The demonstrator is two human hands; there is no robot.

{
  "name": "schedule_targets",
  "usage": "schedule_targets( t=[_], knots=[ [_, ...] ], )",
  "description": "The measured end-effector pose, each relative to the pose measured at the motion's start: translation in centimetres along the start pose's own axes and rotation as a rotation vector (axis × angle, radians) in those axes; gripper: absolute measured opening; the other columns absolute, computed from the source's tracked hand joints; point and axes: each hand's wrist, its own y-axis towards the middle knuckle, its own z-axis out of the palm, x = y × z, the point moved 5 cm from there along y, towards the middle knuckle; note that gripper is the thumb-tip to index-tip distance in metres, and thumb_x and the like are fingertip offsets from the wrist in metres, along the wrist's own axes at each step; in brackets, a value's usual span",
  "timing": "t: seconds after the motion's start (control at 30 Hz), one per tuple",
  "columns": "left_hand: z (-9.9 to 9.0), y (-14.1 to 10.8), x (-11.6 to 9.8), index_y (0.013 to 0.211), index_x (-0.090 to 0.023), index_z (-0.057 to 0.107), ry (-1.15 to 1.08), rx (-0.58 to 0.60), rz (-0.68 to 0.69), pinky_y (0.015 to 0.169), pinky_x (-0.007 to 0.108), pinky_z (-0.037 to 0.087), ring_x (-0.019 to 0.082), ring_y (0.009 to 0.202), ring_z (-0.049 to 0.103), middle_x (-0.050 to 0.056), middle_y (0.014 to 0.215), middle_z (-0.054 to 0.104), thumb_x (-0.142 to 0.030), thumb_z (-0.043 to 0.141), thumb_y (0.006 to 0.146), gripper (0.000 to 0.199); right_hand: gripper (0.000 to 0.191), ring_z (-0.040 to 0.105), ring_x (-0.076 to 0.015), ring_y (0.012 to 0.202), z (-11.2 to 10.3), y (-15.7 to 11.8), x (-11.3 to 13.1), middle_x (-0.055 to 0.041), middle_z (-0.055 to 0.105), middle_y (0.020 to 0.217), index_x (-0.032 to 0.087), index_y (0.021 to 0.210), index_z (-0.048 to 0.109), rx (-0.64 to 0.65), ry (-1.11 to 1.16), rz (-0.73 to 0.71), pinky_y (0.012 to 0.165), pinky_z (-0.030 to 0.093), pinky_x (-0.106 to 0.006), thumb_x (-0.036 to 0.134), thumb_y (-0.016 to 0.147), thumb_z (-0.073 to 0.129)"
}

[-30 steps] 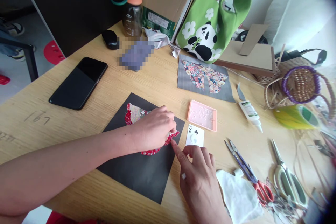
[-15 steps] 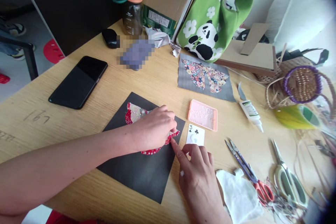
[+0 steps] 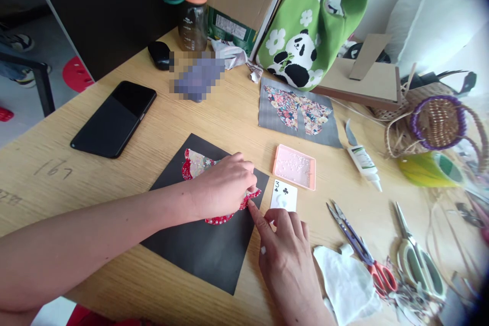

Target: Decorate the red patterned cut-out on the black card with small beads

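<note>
A butterfly-like patterned fabric piece with red, beaded edges [image 3: 219, 219] lies on a black square sheet [image 3: 198, 254]. Across it reaches my left hand [image 3: 229, 183], fingers bent and pressed together near its right end; anything in their tips is hidden. My right hand [image 3: 286, 249] points its index finger onto the beaded red edge there. Its other fingers are curled, and small white bits show between them, too little to name. Just beyond that hand are a three of clubs card [image 3: 283, 195] with a white blob on it and a pink tray [image 3: 314, 175] of tiny beads.
On the right lie a glue bottle [image 3: 364, 165], red-handled scissors [image 3: 362, 252], green-handled scissors [image 3: 418, 260] and a white cloth [image 3: 346, 282]. A phone [image 3: 114, 119] rests at left. Behind stand a bottle [image 3: 193, 15], a panda bag [image 3: 298, 35] and another fabric-butterfly sheet [image 3: 267, 117].
Hardly anything differs. Both hands stay on the fabric piece, and the view has shifted very slightly.
</note>
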Motion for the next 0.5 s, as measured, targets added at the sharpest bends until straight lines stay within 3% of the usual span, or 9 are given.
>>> schedule_targets(
  t=[0.27, 0.5],
  knots=[
    [0.1, 0.0, 0.1, 0.089, -0.016, 0.075, -0.008, -0.004, -0.006, 0.086, 0.033, 0.043, 0.022, 0.094, 0.054, 0.005, 0.092, 0.068, 0.001, 0.065, 0.079, 0.022, 0.072, 0.048, -0.023, 0.087, 0.2, -0.3, -0.6, -0.009, 0.056, 0.095, 0.018, 0.135, 0.06, 0.013, 0.183, 0.053, 0.07, 0.044, -0.036, -0.01, 0.073, 0.039],
    [0.0, 0.0, 0.1, 0.088, -0.017, 0.074, -0.021, -0.012, -0.001, 0.086, 0.034, 0.043, 0.022, 0.092, 0.054, 0.004, 0.09, 0.068, 0.001, 0.064, 0.08, 0.022, 0.078, 0.048, -0.0218, 0.086, 0.2, -0.5, -1.2, -0.0076, 0.055, 0.095, 0.025, 0.146, 0.051, 0.013, 0.262, 0.079, 0.07, 0.047, -0.035, -0.01, 0.076, 0.039]
  ],
)
